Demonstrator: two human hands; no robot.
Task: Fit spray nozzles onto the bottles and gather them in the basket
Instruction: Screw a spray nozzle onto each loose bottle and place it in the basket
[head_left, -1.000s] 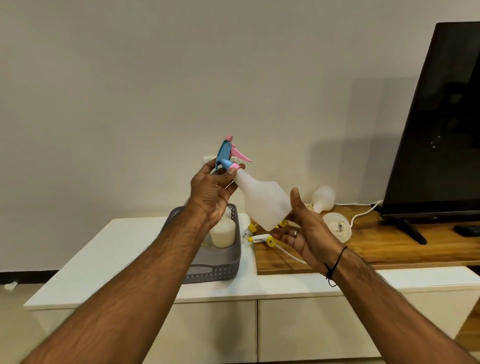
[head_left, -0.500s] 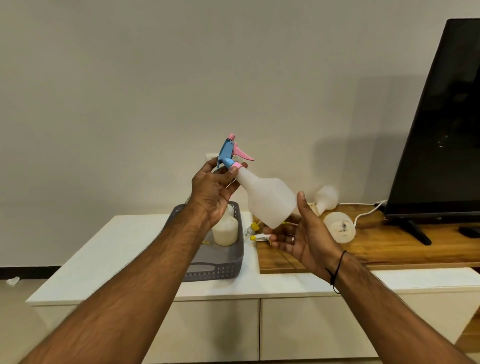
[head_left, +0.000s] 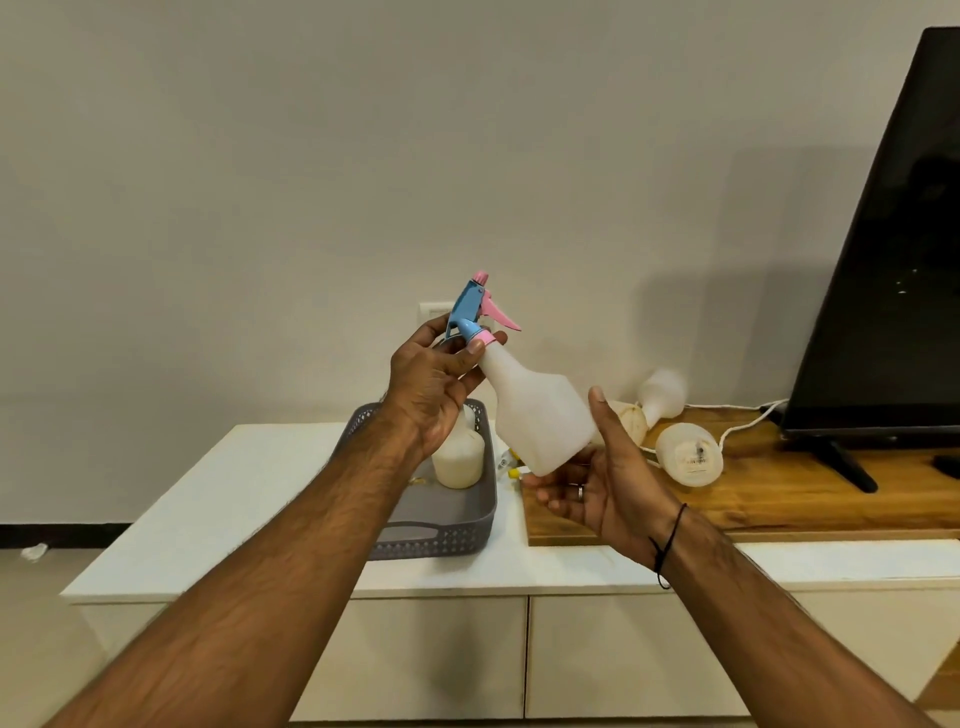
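I hold a white plastic bottle (head_left: 537, 410) tilted in the air above the cabinet. A blue and pink spray nozzle (head_left: 475, 314) sits on its neck. My left hand (head_left: 434, 387) pinches the pink collar of the nozzle between thumb and fingers. My right hand (head_left: 597, 480) cups the bottle's base, thumb up along its side. Below, a grey basket (head_left: 441, 525) holds one white bottle (head_left: 460, 457), partly hidden by my left wrist. Two more white bottles (head_left: 688, 452) (head_left: 662, 392) lie on the wooden board (head_left: 779, 499).
Loose nozzles with yellow parts (head_left: 509, 465) lie between basket and board, mostly hidden by the held bottle. A black TV (head_left: 893, 260) stands on the board at the right, with a white cable (head_left: 748, 423) beside it. The white cabinet top (head_left: 234, 499) runs left of the basket.
Both hands and the bottle shifted slightly; the right hand has closed in under the bottle's base. The left hand keeps its pinch on the nozzle collar.
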